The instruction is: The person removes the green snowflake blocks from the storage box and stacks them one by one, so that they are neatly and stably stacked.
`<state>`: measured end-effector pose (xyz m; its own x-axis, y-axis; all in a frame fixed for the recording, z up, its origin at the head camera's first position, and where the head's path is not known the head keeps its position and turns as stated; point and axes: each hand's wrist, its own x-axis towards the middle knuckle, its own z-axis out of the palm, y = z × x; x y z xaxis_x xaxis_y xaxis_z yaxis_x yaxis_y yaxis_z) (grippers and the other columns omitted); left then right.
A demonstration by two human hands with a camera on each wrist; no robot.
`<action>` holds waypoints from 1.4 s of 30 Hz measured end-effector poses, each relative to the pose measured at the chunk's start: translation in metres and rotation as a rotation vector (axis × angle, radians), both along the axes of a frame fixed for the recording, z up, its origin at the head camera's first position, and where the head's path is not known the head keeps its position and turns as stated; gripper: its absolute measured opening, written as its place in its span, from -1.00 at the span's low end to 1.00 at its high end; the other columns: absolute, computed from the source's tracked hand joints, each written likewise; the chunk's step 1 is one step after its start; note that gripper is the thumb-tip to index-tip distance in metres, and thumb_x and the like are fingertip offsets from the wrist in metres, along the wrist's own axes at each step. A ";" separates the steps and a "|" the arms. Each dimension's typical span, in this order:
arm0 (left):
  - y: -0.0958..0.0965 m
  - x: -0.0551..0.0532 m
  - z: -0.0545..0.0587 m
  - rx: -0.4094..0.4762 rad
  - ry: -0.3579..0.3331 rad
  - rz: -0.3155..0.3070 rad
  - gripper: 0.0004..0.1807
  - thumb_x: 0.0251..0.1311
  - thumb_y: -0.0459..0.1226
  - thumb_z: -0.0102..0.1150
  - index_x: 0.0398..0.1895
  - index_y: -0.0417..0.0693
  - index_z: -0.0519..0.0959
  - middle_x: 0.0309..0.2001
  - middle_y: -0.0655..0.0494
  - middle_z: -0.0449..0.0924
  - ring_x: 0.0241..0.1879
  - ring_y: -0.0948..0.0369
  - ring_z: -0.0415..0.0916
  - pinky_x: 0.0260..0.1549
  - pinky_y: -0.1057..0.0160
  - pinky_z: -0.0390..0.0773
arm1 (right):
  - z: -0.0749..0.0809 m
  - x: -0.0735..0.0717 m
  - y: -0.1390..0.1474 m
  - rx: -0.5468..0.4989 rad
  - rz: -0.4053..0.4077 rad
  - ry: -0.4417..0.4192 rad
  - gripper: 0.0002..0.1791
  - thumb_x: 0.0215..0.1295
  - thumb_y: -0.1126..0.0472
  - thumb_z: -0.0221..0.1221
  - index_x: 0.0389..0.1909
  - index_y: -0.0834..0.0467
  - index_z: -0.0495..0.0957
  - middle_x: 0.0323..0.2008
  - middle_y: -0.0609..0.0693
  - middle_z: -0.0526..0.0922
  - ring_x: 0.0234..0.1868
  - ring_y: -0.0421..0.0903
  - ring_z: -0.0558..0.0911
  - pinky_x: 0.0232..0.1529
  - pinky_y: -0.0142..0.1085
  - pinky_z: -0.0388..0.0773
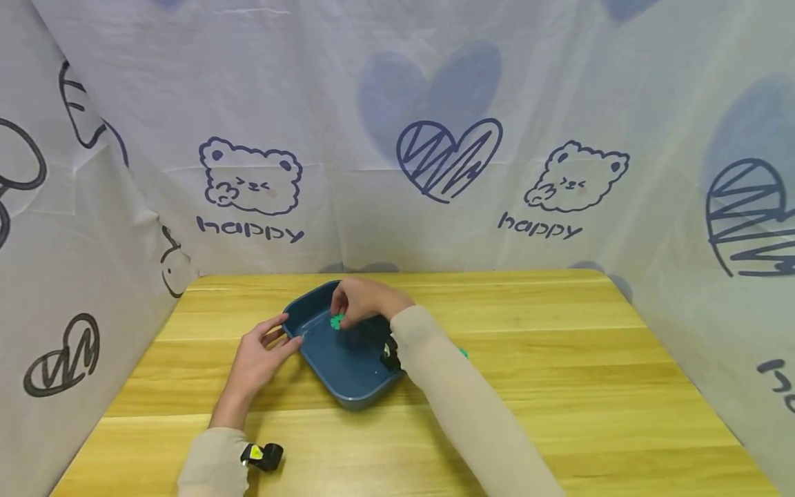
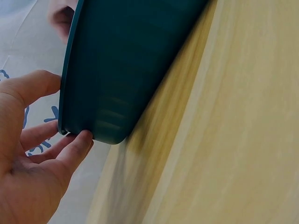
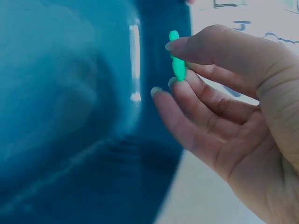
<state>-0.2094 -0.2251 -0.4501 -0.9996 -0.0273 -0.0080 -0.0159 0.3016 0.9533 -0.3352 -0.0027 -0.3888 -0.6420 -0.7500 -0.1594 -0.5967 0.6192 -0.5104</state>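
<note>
A dark blue rectangular tray sits on the wooden table. My right hand hovers over the tray's far part and pinches a small green flower-shaped piece between thumb and fingers; in the right wrist view the green piece shows edge-on between the fingertips, above the tray's inside. My left hand touches the tray's left corner, with thumb and fingers straight against the rim. In the left wrist view the fingers press the tray's outer wall.
A printed cloth backdrop closes off the table on the left, back and right. A bit of something green peeks out beside my right sleeve. Bare wood lies to the right and in front of the tray.
</note>
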 end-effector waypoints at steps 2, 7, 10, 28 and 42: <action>0.000 0.001 0.000 -0.003 0.000 0.000 -0.26 0.38 -0.23 0.31 0.54 -0.24 0.26 0.60 -0.27 0.09 0.52 -0.17 0.27 0.19 0.52 0.59 | 0.006 0.001 0.004 -0.003 0.005 0.015 -0.77 0.15 0.20 0.48 -0.16 0.14 0.76 -0.22 -0.05 0.77 -0.25 -0.21 0.66 -0.19 -0.50 0.68; 0.000 0.002 0.001 0.002 -0.002 0.006 -0.26 0.38 -0.25 0.31 0.54 -0.25 0.26 0.59 -0.27 0.11 0.52 -0.17 0.27 0.16 0.57 0.58 | 0.019 0.006 0.016 -0.022 0.009 0.034 -0.79 0.16 0.20 0.48 -0.19 0.15 0.77 -0.21 0.02 0.81 -0.27 -0.20 0.67 -0.22 -0.48 0.68; 0.000 0.001 0.000 0.012 0.002 0.004 -0.27 0.37 -0.27 0.31 0.53 -0.25 0.27 0.60 -0.27 0.10 0.52 -0.17 0.27 0.11 0.63 0.58 | 0.024 0.008 0.025 -0.034 0.000 0.042 -0.80 0.17 0.19 0.48 -0.21 0.15 0.77 -0.23 0.03 0.81 -0.28 -0.21 0.67 -0.23 -0.49 0.68; 0.000 -0.001 -0.003 0.001 -0.001 -0.004 -0.27 0.38 -0.23 0.31 0.54 -0.22 0.28 0.60 -0.25 0.10 0.53 -0.16 0.27 0.20 0.52 0.59 | 0.024 0.025 0.092 -0.125 -0.037 0.013 -0.80 0.12 0.28 0.44 -0.21 0.19 0.77 -0.28 0.00 0.80 -0.33 -0.19 0.67 -0.23 -0.44 0.72; -0.001 -0.002 0.000 -0.016 -0.020 0.000 -0.26 0.37 -0.21 0.31 0.55 -0.20 0.27 0.60 -0.26 0.11 0.51 -0.16 0.29 0.19 0.50 0.61 | 0.014 0.040 0.142 -0.139 -0.121 0.050 -0.80 0.14 0.24 0.42 -0.20 0.17 0.76 -0.24 0.02 0.79 -0.29 -0.19 0.65 -0.18 -0.37 0.71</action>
